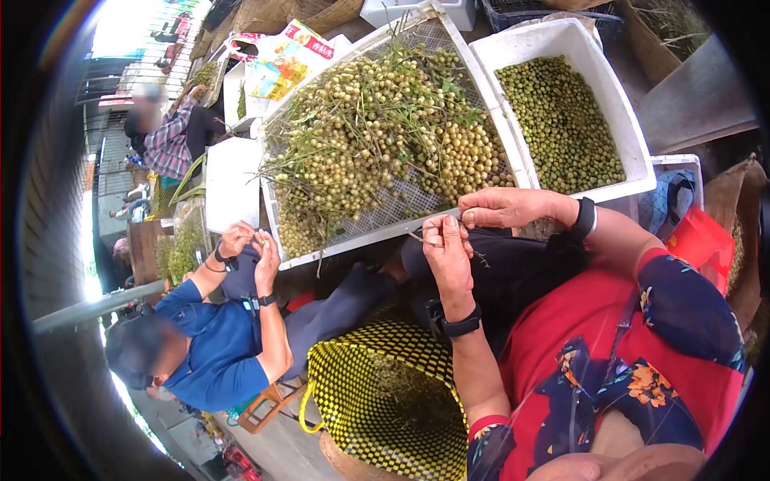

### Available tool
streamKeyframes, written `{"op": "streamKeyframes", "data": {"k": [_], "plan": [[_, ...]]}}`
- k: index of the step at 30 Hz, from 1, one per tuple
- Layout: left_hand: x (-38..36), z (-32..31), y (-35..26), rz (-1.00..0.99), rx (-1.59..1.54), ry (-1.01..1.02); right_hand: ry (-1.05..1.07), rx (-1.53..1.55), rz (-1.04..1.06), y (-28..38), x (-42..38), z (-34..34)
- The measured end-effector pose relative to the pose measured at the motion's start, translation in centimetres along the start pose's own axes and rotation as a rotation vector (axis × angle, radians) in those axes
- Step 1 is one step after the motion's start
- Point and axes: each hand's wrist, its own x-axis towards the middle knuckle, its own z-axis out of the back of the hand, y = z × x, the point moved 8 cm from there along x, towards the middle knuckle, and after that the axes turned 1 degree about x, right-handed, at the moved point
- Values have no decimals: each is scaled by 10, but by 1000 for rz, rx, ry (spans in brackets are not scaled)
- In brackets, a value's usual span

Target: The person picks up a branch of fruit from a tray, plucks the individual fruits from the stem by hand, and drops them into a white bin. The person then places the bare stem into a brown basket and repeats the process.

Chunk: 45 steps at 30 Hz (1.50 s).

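My left hand, with a dark watch at the wrist, is closed around a thin twig, whose bare ends stick out on both sides of the fingers. Right beside it, my right hand, with a black band, pinches with thumb and fingertips close to the left fingers. What lies in that pinch is too small to make out. Just beyond both hands stands a white-framed mesh tray heaped with small round yellowish fruits on tangled stems, with some green leaves among them.
A white foam box of loose green fruits adjoins the tray. Below lies a yellow-black woven basket with stem scraps inside. On the left sits a co-worker in blue, hands raised near the tray. A printed bag lies behind.
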Motion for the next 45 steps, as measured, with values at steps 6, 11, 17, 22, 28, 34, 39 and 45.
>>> {"op": "streamKeyframes", "data": {"k": [6,11,17,22,28,34,39,45], "plan": [[-6,-13,5,164,-358,130,225,887,-203,-31,-10,-24],[-2,-3,-1,116,-365,-51,322,989,-223,-34,-19,-25],[7,21,-7,106,-423,-143,26,1107,-40,-14,-8,-5],[6,16,-3,82,-361,-77,-70,602,-101,-33,14,4],[2,18,2,75,-281,-69,-58,641,-55,-34,24,-4],[-2,20,-2,130,-547,-48,-218,878,-15,-11,6,13],[3,20,5,100,-614,-73,-122,658,-26,-23,0,-6],[-4,29,-7,16,-511,-182,-313,-93,171,24,-7,-7]]}}
